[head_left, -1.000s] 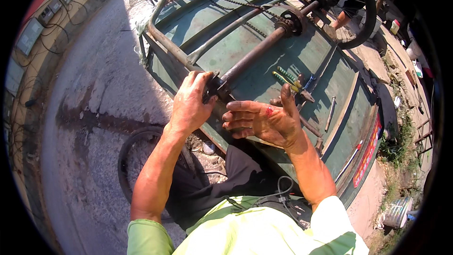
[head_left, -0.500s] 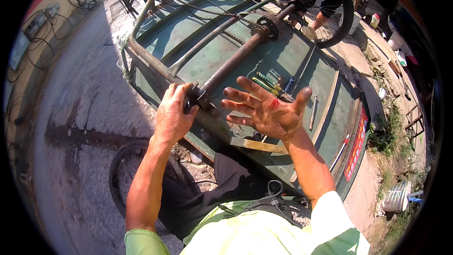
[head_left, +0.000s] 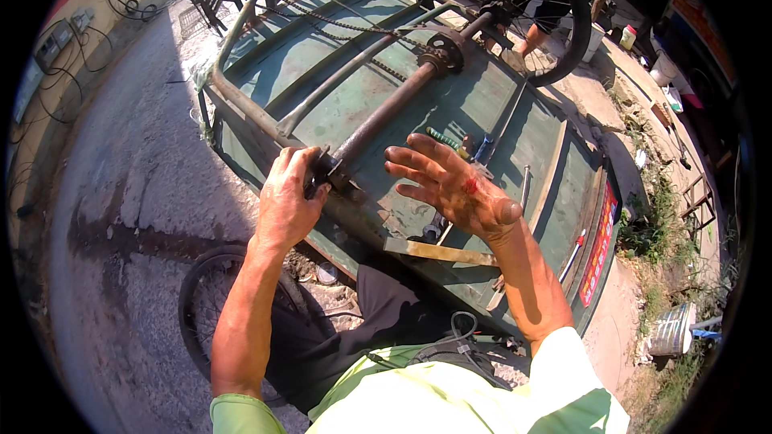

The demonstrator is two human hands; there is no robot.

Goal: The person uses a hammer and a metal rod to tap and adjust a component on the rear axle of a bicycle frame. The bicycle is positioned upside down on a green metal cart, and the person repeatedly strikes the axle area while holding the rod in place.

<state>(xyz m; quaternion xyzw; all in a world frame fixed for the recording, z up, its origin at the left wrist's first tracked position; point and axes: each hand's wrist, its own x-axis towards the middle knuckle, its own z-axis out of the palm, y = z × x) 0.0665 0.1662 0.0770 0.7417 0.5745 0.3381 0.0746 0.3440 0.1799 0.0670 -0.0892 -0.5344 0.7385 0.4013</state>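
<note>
My left hand (head_left: 283, 197) is closed around a dark metal fitting (head_left: 328, 167) at the near end of a rusty axle (head_left: 378, 116). The axle runs across the upturned green cart (head_left: 474, 92) to a sprocket (head_left: 446, 52) and a mounted wheel (head_left: 581, 32). Over the cart's underside, my right hand (head_left: 454, 187) is held palm up with fingers spread, holding nothing. Dark grime covers its fingertips, and a red mark shows on the palm. Beyond it lie a green-handled tool (head_left: 444, 139) and a long bolt (head_left: 526, 185), partly near the hand.
A loose spoked wheel (head_left: 187, 305) lies on the ground at my left. A chain (head_left: 322, 24) hangs along the frame. Close to my right forearm is a yellowish bar (head_left: 438, 251). Another person's leg (head_left: 533, 38) shows behind the mounted wheel. A metal bucket (head_left: 674, 329) stands at right.
My right hand has tilted, its thumb dropping lower and its fingers drawing closer together. My left hand keeps its hold on the fitting. The whole view has shifted slightly.
</note>
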